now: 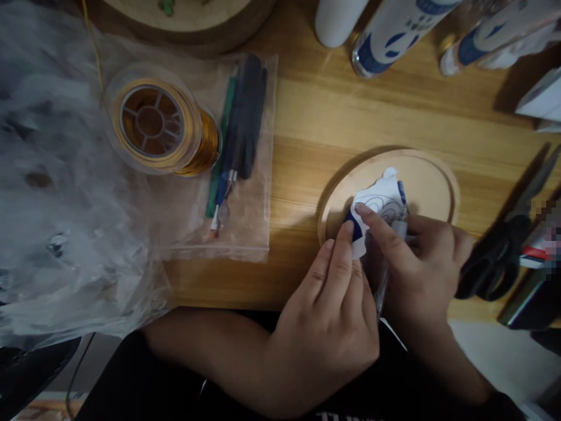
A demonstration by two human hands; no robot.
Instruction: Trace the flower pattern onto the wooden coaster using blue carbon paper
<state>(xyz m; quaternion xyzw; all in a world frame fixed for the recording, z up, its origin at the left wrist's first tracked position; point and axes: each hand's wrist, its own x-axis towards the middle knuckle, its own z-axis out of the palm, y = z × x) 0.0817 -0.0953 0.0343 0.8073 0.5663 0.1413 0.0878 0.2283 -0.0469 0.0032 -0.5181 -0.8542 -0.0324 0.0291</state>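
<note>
The piece of white paper (380,196), with blue patches and curved lines, is at the fingertips of both hands, above the round wooden tray (433,172) on the bench (302,175). The left hand (331,313) has its fingers bent and set close together, the tips touching the paper's blue-marked left side; its thumb is out of sight, so I cannot tell whether it pinches. The right hand (423,266) is closed on the paper, forefinger reaching across the top, the other fingers curled at the right end and partly covered. A clear, shiny thing (380,286) between the hands is mostly hidden and blurred, and the printed bottle (394,35) is cut off by the top edge
</note>
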